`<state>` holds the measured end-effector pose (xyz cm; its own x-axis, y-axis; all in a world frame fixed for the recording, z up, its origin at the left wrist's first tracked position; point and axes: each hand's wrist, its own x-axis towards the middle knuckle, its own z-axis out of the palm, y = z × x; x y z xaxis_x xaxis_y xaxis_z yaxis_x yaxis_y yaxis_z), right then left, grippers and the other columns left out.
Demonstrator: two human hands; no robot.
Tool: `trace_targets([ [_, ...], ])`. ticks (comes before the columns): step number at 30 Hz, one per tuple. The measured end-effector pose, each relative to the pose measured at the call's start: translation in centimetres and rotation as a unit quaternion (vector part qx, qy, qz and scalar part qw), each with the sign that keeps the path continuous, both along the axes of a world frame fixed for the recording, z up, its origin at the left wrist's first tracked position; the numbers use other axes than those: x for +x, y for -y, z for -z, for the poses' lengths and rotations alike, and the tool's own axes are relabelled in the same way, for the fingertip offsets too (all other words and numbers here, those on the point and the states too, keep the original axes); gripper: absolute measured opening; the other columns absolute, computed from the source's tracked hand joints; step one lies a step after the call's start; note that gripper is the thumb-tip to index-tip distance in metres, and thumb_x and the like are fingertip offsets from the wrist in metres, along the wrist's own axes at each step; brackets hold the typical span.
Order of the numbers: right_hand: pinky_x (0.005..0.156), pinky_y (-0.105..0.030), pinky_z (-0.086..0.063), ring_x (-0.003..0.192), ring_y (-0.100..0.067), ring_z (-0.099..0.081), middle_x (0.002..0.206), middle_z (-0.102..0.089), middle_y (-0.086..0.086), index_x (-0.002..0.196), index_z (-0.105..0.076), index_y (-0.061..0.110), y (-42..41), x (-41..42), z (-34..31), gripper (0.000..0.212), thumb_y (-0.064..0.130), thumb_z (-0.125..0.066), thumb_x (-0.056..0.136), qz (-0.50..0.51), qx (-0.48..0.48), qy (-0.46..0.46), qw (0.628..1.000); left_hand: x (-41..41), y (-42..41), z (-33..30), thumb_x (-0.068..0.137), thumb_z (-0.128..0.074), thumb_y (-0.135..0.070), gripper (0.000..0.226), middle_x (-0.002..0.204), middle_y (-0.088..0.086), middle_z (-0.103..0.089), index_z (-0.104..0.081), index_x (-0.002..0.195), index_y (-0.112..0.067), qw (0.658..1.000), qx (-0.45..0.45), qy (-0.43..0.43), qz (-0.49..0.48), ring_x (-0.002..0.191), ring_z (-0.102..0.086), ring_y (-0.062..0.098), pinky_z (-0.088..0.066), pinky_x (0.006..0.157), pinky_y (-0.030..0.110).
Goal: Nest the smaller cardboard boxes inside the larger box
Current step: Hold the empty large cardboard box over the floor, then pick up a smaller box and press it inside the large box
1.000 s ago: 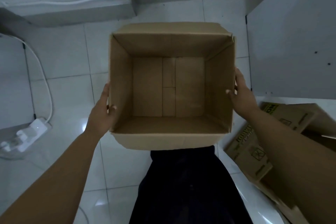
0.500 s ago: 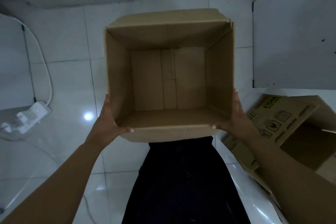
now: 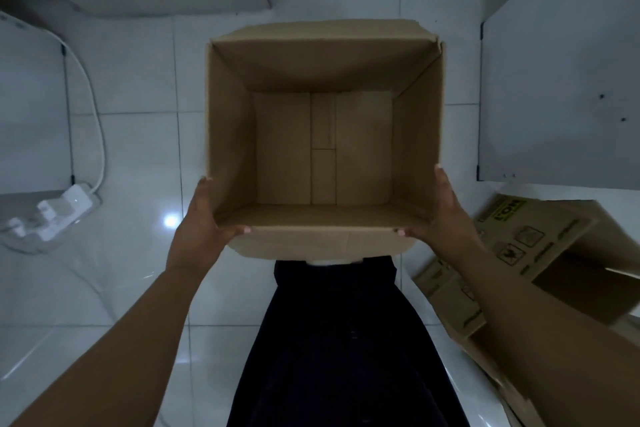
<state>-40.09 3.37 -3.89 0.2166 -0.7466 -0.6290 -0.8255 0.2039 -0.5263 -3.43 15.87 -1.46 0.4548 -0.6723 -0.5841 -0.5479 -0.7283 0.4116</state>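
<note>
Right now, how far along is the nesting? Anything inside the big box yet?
Nothing is nested yet: the open box shows only its bare bottom. In hand: the left hand and right hand grip its near corners, thumbs over the rim, holding it open side up. Left to do: the printed boxes lying on the floor at the right still need to go inside.

The open cardboard box (image 3: 323, 149) is shown in plain tan-brown, unprinted, with a paler strip down the middle of its base. The cardboard boxes lying at the right (image 3: 540, 253) are brown, printed with dark symbols and a yellow label bearing dark lettering. The floor tiles (image 3: 138, 149) are glossy white with grey joints. The power strip (image 3: 59, 211) and its cable (image 3: 97, 121) are white. The garment (image 3: 346, 340) is rendered near-black.
</note>
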Motion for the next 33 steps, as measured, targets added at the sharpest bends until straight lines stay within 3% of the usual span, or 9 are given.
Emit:
trace_targets([
  [4, 0.103, -0.027, -0.025, 0.141, -0.020, -0.024, 0.160, -0.009, 0.002, 0.149, 0.004, 0.031, -0.4, -0.2, -0.4, 0.122, 0.030, -0.084, 0.065, 0.008, -0.012, 0.013, 1.000, -1.1, -0.1, -0.7, 0.068, -0.082, -0.027, 0.105, 0.154, 0.004, -0.027, -0.015, 0.148, -0.021, 1.000, -0.006, 0.004, -0.024, 0.138, -0.032, 0.028, -0.032, 0.108, 0.041],
  [7, 0.105, -0.032, -0.028, 0.140, -0.022, -0.027, 0.159, -0.014, -0.001, 0.150, -0.001, 0.028, 0.2, -0.9, -1.1, 0.111, 0.030, -0.080, 0.072, -0.023, -0.007, -0.001, 1.000, -2.2, -0.2, -1.1, 0.073, -0.078, -0.024, 0.099, 0.156, 0.007, -0.022, -0.015, 0.148, -0.017, 1.000, -0.013, 0.018, -0.016, 0.138, -0.030, 0.029, -0.031, 0.109, 0.042],
  [10, 0.104, -0.039, -0.036, 0.131, -0.028, -0.041, 0.152, -0.030, -0.006, 0.149, -0.011, 0.027, 0.9, -1.6, -1.9, 0.093, 0.033, -0.072, 0.079, -0.039, -0.007, -0.020, 0.999, -3.9, -0.4, -1.7, 0.081, -0.070, -0.030, 0.088, 0.156, 0.011, -0.018, -0.017, 0.148, -0.011, 0.997, -0.013, 0.075, -0.017, 0.141, -0.024, 0.031, -0.023, 0.113, 0.044],
  [13, 0.093, -0.034, -0.041, 0.117, -0.028, -0.050, 0.140, -0.041, -0.010, 0.144, -0.028, 0.019, 0.5, -1.9, -2.8, 0.070, 0.035, -0.063, 0.086, -0.041, -0.048, -0.031, 0.998, -7.0, -0.9, -2.5, 0.088, -0.061, -0.032, 0.065, 0.147, 0.016, -0.036, -0.033, 0.141, -0.007, 0.990, -0.072, 0.123, -0.016, 0.135, -0.033, 0.032, -0.023, 0.112, 0.044],
  [16, 0.083, -0.028, -0.042, 0.104, -0.024, -0.055, 0.124, -0.052, -0.009, 0.134, -0.043, 0.016, -1.4, -2.2, -4.0, 0.050, 0.027, -0.060, 0.089, -0.015, -0.089, -0.016, 0.996, -11.0, -1.5, -3.1, 0.089, -0.060, -0.025, 0.049, 0.129, 0.012, -0.054, -0.046, 0.133, -0.009, 0.988, -0.138, 0.068, -0.015, 0.118, -0.050, 0.026, -0.038, 0.099, 0.033],
  [21, 0.074, -0.024, -0.039, 0.086, -0.016, -0.054, 0.105, -0.056, -0.004, 0.131, -0.046, 0.018, -7.9, -3.7, -7.1, 0.043, 0.016, -0.056, 0.090, 0.022, -0.127, 0.008, 0.992, -17.8, -3.9, -5.0, 0.085, -0.065, -0.033, 0.062, 0.105, -0.004, -0.055, -0.036, 0.139, -0.019, 0.983, -0.140, -0.113, -0.038, 0.095, -0.052, 0.007, -0.037, 0.077, 0.014],
  [23, 0.076, -0.028, -0.044, 0.088, -0.020, -0.056, 0.106, -0.057, -0.005, 0.131, -0.046, 0.018, -11.4, -5.1, -8.6, 0.042, 0.016, -0.056, 0.090, 0.034, -0.108, 0.009, 0.994, -19.9, -5.7, -6.2, 0.085, -0.065, -0.035, 0.057, 0.102, -0.006, -0.055, -0.040, 0.135, -0.022, 0.981, -0.138, -0.137, -0.022, 0.093, -0.054, 0.008, -0.038, 0.074, 0.011],
  [29, 0.082, -0.044, -0.048, 0.093, -0.032, -0.058, 0.104, -0.062, -0.012, 0.128, -0.050, 0.015, -18.4, -10.7, -10.7, 0.040, 0.014, -0.056, 0.088, 0.073, -0.075, -0.028, 0.994, -24.9, -10.4, -7.0, 0.085, -0.066, -0.029, 0.046, 0.103, -0.004, -0.059, -0.049, 0.127, -0.024, 0.976, -0.119, -0.183, -0.014, 0.094, -0.060, 0.014, -0.044, 0.078, 0.021],
  [33, 0.080, -0.041, -0.049, 0.090, -0.031, -0.060, 0.100, -0.064, -0.013, 0.127, -0.052, 0.016, -19.7, -14.7, -9.8, 0.039, 0.016, -0.057, 0.088, 0.085, -0.074, -0.042, 0.993, -29.0, -12.7, -5.0, 0.085, -0.065, -0.027, 0.042, 0.102, -0.002, -0.059, -0.052, 0.124, -0.021, 0.976, -0.099, -0.189, -0.048, 0.090, -0.059, 0.014, -0.040, 0.069, 0.008],
])
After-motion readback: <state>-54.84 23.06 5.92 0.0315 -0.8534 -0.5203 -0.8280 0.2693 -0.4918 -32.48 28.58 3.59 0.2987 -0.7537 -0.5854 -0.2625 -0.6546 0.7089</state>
